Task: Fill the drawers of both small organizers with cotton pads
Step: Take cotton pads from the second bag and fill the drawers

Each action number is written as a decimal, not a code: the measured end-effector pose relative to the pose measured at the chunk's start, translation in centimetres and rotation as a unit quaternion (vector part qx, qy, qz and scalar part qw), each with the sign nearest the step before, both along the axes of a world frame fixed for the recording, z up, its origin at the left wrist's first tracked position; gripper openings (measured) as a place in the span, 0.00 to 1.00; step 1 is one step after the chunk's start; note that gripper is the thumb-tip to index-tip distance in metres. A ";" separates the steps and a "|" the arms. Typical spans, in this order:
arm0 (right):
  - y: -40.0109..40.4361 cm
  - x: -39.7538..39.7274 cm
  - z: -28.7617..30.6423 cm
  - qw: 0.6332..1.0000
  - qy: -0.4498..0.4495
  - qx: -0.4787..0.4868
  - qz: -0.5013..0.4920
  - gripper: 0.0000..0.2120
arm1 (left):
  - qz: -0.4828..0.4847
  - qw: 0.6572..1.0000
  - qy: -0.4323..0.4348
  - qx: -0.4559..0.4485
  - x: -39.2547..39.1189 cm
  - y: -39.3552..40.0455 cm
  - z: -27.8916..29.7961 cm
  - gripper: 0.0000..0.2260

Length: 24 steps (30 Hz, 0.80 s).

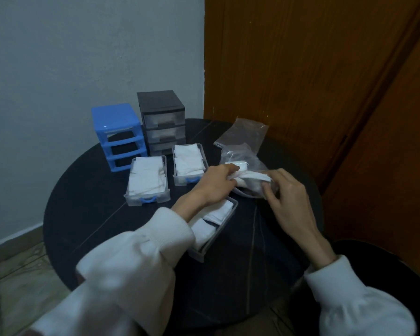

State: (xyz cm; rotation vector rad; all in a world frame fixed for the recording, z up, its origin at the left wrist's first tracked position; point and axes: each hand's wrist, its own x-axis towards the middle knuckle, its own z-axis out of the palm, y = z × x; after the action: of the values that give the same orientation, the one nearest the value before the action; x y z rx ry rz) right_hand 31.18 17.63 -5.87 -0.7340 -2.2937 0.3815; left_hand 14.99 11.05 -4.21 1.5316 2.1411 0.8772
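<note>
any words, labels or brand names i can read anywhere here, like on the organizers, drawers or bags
None can be read in this view.
Blue organizer: plain plastic, no label shows.
Black organizer: no label shows.
Drawers with cotton pads: no print, only blue handles.
Plastic bag held by the left hand and right hand: clear and creased, no print that can be made out.
Empty bag behind it: the same.
</note>
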 end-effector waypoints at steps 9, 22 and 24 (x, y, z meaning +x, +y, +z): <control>-2.2 -0.7 1.9 0.970 0.190 -0.150 0.034 0.09 | 0.016 0.984 -0.141 0.103 -1.1 -3.7 0.4 0.17; -5.3 -3.9 0.9 0.954 0.110 -0.269 0.069 0.06 | 0.050 0.950 -0.268 0.150 -2.3 -8.7 -3.3 0.18; -5.6 -4.1 0.8 0.965 0.091 -0.238 0.056 0.05 | 0.050 0.944 -0.288 0.151 -2.4 -8.7 -3.5 0.17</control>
State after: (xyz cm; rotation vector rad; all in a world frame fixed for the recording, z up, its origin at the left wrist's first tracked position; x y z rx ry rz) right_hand 27.10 12.02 -5.04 -0.7606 -2.0912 1.0345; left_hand 12.63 2.36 -7.75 1.0976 1.7162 1.5271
